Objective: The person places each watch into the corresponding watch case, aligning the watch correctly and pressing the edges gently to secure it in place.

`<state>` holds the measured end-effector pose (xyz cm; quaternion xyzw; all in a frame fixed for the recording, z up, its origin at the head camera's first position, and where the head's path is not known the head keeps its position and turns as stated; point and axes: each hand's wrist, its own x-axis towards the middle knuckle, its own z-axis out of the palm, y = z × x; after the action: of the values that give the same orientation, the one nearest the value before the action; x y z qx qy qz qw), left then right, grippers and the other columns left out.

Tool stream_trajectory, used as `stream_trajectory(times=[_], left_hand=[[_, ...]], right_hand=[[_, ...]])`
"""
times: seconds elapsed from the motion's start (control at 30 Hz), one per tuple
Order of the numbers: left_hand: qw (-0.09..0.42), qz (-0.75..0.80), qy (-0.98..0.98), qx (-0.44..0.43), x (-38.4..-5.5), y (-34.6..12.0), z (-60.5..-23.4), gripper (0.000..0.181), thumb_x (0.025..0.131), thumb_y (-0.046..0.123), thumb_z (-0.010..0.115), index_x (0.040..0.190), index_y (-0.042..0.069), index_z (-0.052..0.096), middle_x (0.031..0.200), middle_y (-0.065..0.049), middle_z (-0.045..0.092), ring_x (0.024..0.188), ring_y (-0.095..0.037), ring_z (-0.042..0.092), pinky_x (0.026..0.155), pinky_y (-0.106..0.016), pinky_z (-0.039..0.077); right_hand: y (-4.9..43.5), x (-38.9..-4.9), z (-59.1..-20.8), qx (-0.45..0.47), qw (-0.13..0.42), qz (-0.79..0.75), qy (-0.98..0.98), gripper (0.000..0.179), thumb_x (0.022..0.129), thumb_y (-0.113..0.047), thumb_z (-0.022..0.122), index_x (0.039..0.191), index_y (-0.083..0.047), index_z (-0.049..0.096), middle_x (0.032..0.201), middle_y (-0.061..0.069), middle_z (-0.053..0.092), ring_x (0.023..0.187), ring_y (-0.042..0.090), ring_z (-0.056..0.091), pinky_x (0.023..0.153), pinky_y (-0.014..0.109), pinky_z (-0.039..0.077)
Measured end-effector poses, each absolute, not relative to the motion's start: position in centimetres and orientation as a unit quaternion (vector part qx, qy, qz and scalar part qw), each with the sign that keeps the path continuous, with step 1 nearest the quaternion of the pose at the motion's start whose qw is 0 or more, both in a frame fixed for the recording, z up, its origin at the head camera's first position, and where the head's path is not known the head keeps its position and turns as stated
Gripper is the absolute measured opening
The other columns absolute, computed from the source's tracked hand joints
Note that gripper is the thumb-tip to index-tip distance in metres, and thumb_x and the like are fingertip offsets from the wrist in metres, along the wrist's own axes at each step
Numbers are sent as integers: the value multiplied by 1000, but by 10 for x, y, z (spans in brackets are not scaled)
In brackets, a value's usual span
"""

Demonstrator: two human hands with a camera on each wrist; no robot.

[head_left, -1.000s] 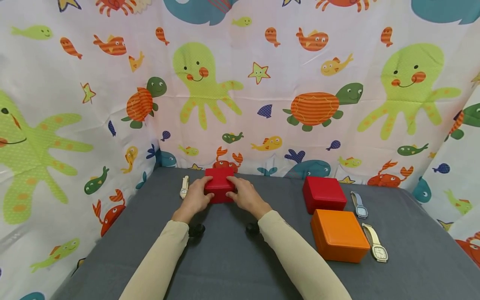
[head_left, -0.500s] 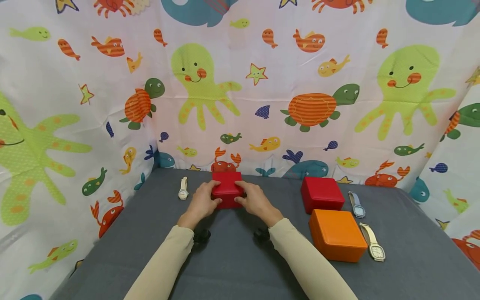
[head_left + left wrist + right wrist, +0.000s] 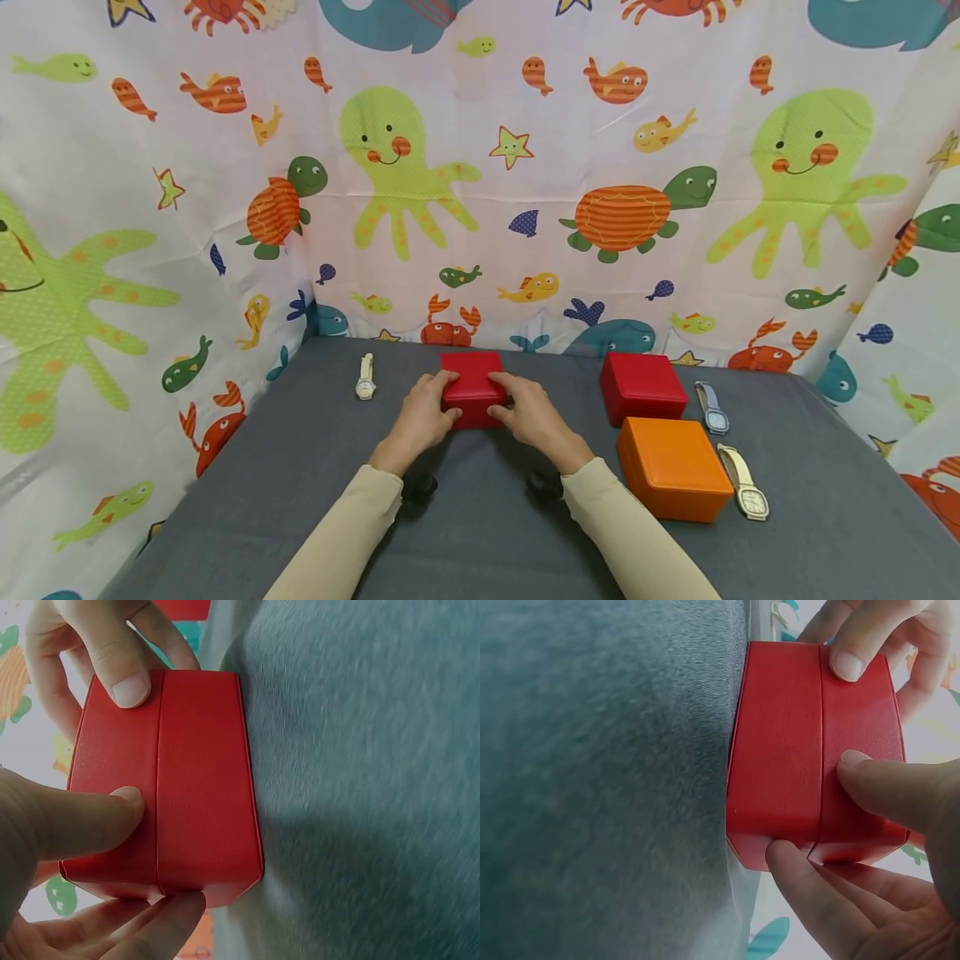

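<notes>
A red box point(image 3: 472, 400) with a closed lid stands on the grey cloth, held between both hands. My left hand point(image 3: 422, 418) grips its left side, thumb on the front face and fingers along the side. On the opposite side my right hand point(image 3: 537, 418) holds it the same way. Both wrist views show the seam between lid and base on the box front point(image 3: 202, 772). In the right wrist view, the right thumb point(image 3: 877, 784) presses the lid part just above that seam, and one fingertip touches the base. The box's back is hidden.
A cream-strapped watch point(image 3: 365, 379) lies left of the hands. On the right stand another red box point(image 3: 643, 387) and an orange box point(image 3: 675, 467), with a blue-grey watch point(image 3: 712, 408) and a gold watch point(image 3: 744, 483) beside them. A printed curtain point(image 3: 525, 108) hangs behind.
Both hands have moved right and slightly nearer with the red box between them. Its lid stays closed. The other boxes and the watches lie where they were.
</notes>
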<state>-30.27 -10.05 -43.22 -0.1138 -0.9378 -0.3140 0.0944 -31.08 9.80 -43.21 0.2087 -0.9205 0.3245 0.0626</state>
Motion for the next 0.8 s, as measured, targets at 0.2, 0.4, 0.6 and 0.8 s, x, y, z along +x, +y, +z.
stream_trajectory(times=[0.2, 0.4, 0.6, 0.8], left_hand=[[86, -320, -937, -115, -297, -91, -433, 61, 79, 15, 78, 134, 17, 51, 116, -13, 53, 100, -29, 54, 83, -45, 52], [79, -325, -935, -118, -291, -85, -431, 62, 78, 16, 79, 134, 17, 51, 117, -12, 53, 100, -29, 53, 82, -45, 53], [75, -325, -934, -125, -287, -81, -431, 64, 78, 17, 80, 135, 18, 51, 117, -12, 52, 101, -29, 53, 81, -44, 54], [72, -363, -919, -136, -290, -86, -436, 62, 79, 15, 78, 134, 17, 51, 114, -11, 52, 99, -25, 53, 80, -40, 53]], right_hand=[[108, -302, -432, 205, 69, 327, -920, 59, 85, -19, 73, 138, -10, 50, 124, 12, 60, 98, 24, 61, 82, 37, 54], [115, -295, -431, 201, 71, 330, -920, 59, 84, -19, 74, 137, -10, 51, 122, 12, 60, 97, 24, 61, 81, 37, 54], [121, -288, -429, 197, 64, 338, -918, 59, 84, -18, 75, 138, -11, 51, 125, 11, 59, 98, 23, 62, 82, 36, 55], [123, -287, -429, 193, 65, 335, -920, 61, 82, -19, 76, 137, -12, 51, 122, 11, 60, 96, 23, 62, 81, 36, 55]])
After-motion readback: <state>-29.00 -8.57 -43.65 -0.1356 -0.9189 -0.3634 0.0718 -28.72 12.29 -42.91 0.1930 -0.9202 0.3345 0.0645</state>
